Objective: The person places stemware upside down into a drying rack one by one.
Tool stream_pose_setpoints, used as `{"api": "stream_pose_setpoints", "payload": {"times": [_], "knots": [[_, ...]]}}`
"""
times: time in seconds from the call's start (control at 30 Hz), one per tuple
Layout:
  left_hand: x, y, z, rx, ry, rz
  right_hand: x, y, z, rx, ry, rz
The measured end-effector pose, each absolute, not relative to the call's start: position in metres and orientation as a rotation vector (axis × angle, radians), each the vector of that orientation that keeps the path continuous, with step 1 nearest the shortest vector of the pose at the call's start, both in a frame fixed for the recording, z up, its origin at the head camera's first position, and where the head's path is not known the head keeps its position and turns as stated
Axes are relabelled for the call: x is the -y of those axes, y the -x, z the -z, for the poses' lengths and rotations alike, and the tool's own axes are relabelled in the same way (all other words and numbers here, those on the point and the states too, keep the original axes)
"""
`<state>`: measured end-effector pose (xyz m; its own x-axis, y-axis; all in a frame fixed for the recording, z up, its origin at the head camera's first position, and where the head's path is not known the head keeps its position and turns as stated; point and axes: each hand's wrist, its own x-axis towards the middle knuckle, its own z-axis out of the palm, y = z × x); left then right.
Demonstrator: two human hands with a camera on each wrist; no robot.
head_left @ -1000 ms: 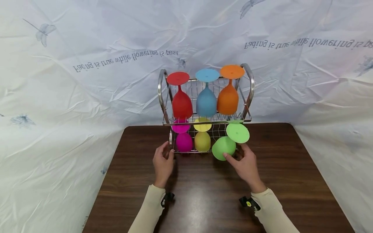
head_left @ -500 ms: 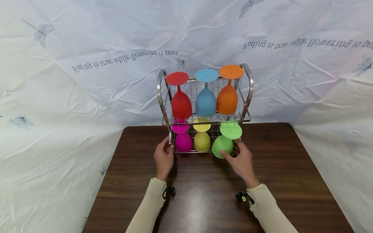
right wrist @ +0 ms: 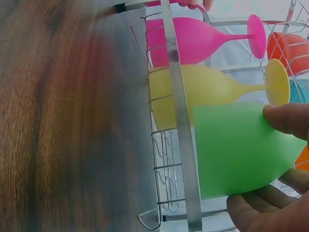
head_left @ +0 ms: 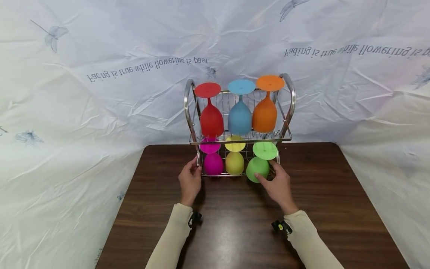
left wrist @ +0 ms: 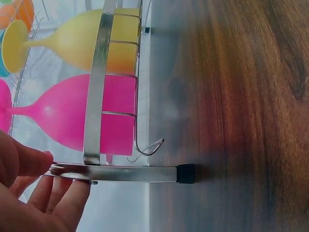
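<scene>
My right hand (head_left: 278, 185) grips a green goblet (right wrist: 241, 150) by its bowl, thumb on one side and fingers on the other. The goblet is upside down and slightly tilted at the front right of the rack's lower tier, its rim beside the front metal bar in the right wrist view. My left hand (head_left: 190, 182) pinches the left side post of the two-tier metal dish rack (left wrist: 125, 173) between thumb and fingers. Upside down on the lower tier stand a magenta goblet (left wrist: 67, 113) and a yellow goblet (right wrist: 207, 89), left of the green one.
On the upper tier stand a red goblet (head_left: 211, 119), a blue goblet (head_left: 240, 117) and an orange goblet (head_left: 264, 115), all upside down. The rack is at the back of a dark wooden table (head_left: 231, 231), before a white printed sheet (head_left: 117, 101).
The green goblet has moved left and become more upright, toward the lower tier, with my right hand following. My left hand keeps hold of the rack's post, shifting slightly up along it.
</scene>
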<state>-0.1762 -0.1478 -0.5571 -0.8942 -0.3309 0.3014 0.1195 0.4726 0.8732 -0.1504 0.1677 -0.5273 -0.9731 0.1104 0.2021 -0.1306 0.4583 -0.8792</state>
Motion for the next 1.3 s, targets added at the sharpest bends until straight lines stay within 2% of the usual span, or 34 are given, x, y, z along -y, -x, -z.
{"api": "stream_pose_setpoints", "payload": {"times": [0.97,1.3], "knots": [[0.147,0.174,0.560,2.242,-0.102,1.375,-0.164,0.185,0.531,2.551,0.037,-1.398],[0.146,0.174,0.560,2.248,-0.104,1.362,-0.157,0.193,0.543,2.582,0.072,-1.359]]}}
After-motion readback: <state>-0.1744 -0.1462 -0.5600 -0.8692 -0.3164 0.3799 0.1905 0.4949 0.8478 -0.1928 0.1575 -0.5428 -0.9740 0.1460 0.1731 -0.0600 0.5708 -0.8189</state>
